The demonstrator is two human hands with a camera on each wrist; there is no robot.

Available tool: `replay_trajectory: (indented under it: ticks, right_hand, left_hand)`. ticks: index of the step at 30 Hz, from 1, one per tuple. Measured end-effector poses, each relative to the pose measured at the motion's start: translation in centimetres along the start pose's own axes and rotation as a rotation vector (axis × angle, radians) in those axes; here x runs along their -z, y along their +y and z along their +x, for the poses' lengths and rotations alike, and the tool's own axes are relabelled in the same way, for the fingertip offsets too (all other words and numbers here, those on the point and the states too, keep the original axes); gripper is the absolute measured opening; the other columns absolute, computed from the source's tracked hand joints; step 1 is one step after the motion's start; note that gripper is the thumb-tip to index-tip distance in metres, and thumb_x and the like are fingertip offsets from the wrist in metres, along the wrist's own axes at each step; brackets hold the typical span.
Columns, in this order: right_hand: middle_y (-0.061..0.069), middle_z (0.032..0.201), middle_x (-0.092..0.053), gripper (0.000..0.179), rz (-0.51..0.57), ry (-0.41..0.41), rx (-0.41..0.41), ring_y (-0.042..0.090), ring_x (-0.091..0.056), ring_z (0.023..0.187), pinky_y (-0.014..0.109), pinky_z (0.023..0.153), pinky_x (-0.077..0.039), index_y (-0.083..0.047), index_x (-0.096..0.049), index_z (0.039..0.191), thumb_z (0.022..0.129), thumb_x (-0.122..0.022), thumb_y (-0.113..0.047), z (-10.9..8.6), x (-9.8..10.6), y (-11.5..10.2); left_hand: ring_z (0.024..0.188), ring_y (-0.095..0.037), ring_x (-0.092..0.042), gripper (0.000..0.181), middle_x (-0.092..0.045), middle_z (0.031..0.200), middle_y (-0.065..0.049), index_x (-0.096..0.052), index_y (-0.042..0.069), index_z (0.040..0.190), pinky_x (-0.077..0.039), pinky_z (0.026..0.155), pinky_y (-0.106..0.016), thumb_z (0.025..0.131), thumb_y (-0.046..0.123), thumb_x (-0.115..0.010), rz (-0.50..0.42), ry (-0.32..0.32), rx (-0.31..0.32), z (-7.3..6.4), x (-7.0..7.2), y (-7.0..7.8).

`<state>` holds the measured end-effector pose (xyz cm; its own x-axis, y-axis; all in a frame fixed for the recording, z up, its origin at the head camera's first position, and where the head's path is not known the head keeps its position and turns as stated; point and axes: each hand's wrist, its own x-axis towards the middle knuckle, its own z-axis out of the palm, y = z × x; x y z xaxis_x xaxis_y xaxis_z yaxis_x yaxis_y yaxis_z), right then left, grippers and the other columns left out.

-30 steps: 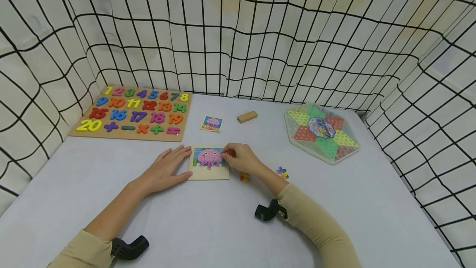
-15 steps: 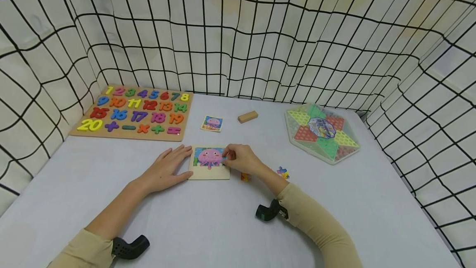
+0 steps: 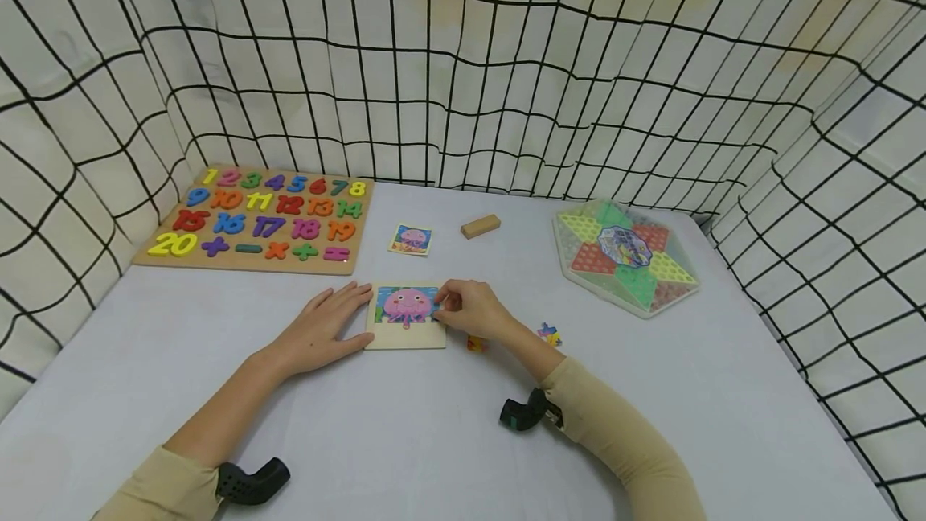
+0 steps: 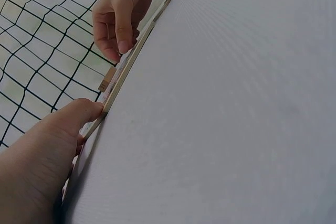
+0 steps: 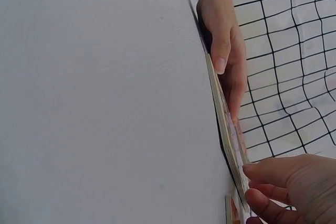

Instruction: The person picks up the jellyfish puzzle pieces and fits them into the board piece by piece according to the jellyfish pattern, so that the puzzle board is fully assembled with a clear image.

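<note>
A small wooden jigsaw board (image 3: 405, 338) lies on the white cloth, its upper part filled with a pink octopus picture (image 3: 407, 304) and its lower strip bare wood. My left hand (image 3: 323, 330) lies flat at the board's left edge, fingers extended, thumb touching the lower left side. At the right edge of the picture, my right hand (image 3: 472, 308) pinches a small puzzle piece, mostly hidden by the thumb and index finger. Just below that hand sits an orange loose piece (image 3: 475, 343). Further right are more colourful puzzle pieces (image 3: 550, 334).
Behind the board lie a small octopus picture card (image 3: 411, 239) and a wooden block (image 3: 481, 227). A number board (image 3: 253, 223) stands back left, a hexagonal star-patterned game box (image 3: 626, 258) back right. Black netting (image 3: 448, 63) surrounds the table.
My right hand's fingertips have shifted slightly right, uncovering more of the octopus picture's right side. The left hand stays at the board's left edge.
</note>
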<state>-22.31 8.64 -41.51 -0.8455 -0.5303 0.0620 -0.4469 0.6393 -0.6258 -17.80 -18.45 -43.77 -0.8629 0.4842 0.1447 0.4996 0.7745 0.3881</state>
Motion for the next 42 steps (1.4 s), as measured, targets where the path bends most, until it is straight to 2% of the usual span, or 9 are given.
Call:
replay_trajectory:
  ticks: [8, 25, 29, 34, 37, 42]
  right_hand:
    - [-0.003, 0.075, -0.056, 0.016, -0.01, 0.013, -0.012, 0.012, -0.047, 0.067, 0.021, 0.056, -0.04, -0.009, -0.063, 0.094, 0.082, -0.068, -0.016, -1.0, 0.8, 0.8]
    - [0.0, 0.088, -0.061, 0.022, -0.084, 0.011, -0.018, 0.015, -0.051, 0.085, 0.028, 0.078, -0.046, -0.006, -0.066, 0.094, 0.078, -0.073, -0.02, -3.5, 1.9, 2.0]
    - [0.001, 0.089, -0.062, 0.025, -0.111, 0.015, 0.009, 0.014, -0.051, 0.085, 0.029, 0.077, -0.045, -0.005, -0.067, 0.094, 0.077, -0.074, -0.021, -4.3, 2.0, 1.9]
    - [0.0, 0.091, -0.06, 0.027, -0.143, 0.018, -0.008, 0.015, -0.047, 0.085, 0.029, 0.074, -0.042, -0.006, -0.067, 0.098, 0.078, -0.073, -0.023, -5.5, 2.0, 1.7]
    - [-0.001, 0.09, -0.058, 0.026, -0.15, 0.016, -0.026, 0.013, -0.045, 0.082, 0.027, 0.069, -0.04, -0.008, -0.067, 0.098, 0.078, -0.072, -0.022, -5.9, 2.0, 1.7]
    - [-0.003, 0.084, -0.057, 0.025, -0.141, 0.013, -0.011, 0.011, -0.044, 0.075, 0.024, 0.064, -0.039, -0.008, -0.067, 0.097, 0.077, -0.073, -0.021, -6.3, 2.1, 1.9]
  left_hand:
    - [0.135, -0.032, -0.02, 0.073, -0.033, 0.144, -0.014, -0.037, 0.0, 0.138, -0.01, 0.108, -0.05, 0.087, 0.048, -0.055, -0.002, 0.002, -0.004, 0.0, 0.1, 0.1]
    - [0.135, -0.032, -0.02, 0.072, -0.034, 0.144, -0.015, -0.037, 0.0, 0.138, -0.011, 0.108, -0.051, 0.087, 0.048, -0.055, 0.006, 0.006, -0.002, 0.0, 0.0, 0.0]
    - [0.135, -0.033, -0.021, 0.072, -0.034, 0.143, -0.015, -0.038, 0.0, 0.137, -0.012, 0.108, -0.052, 0.086, 0.048, -0.055, 0.003, 0.011, -0.005, 0.0, -0.1, 0.0]
    - [0.136, -0.032, -0.019, 0.073, -0.033, 0.144, -0.015, -0.036, 0.0, 0.138, -0.01, 0.108, -0.051, 0.086, 0.048, -0.056, -0.001, -0.007, 0.006, 0.0, 0.0, 0.1]
    - [0.136, -0.031, -0.018, 0.073, -0.032, 0.145, -0.014, -0.036, 0.001, 0.139, -0.009, 0.109, -0.05, 0.086, 0.048, -0.056, -0.006, -0.019, 0.012, 0.0, 0.0, 0.0]
    - [0.136, -0.031, -0.018, 0.074, -0.032, 0.145, -0.013, -0.035, 0.002, 0.139, -0.009, 0.109, -0.05, 0.086, 0.049, -0.055, -0.008, -0.019, 0.01, 0.1, -0.1, -0.1]
